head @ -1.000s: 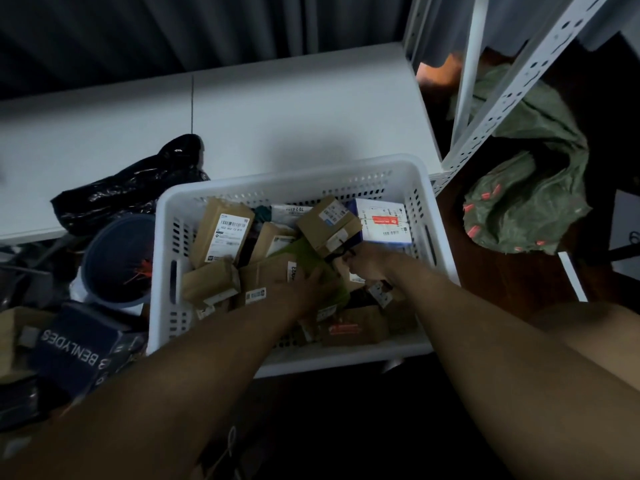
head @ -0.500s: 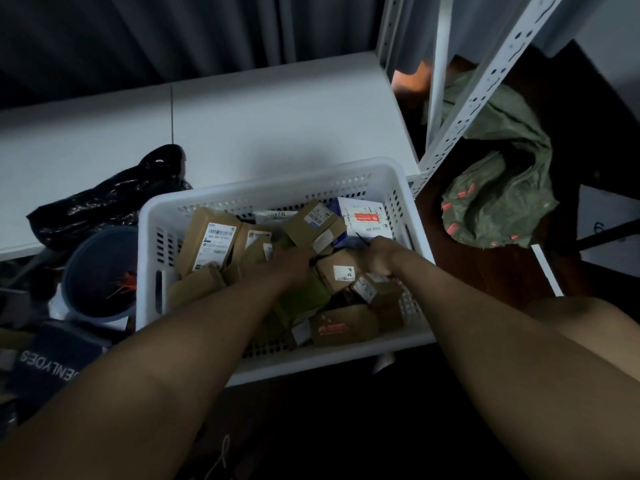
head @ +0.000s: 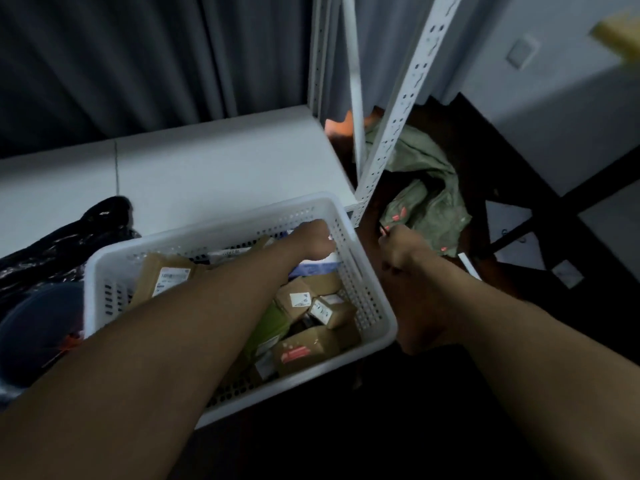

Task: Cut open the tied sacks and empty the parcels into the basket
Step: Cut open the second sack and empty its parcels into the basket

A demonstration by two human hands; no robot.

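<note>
While both hands were buried among the parcels (head: 304, 351) a second ago, they have now been lifted out toward the far right corner of the basket (head: 377, 317), which is already filled with boxes. A crumpled green sack (head: 429, 202) is seen on the floor beyond, near the shelf post (head: 398, 109). The left hand (head: 311, 239) is curled at the rim; what it holds cannot be told. The right hand (head: 401, 247), outside the basket, is closed on a thin dark tool (head: 383, 227). Emptying seems done; another sack is probably next.
</note>
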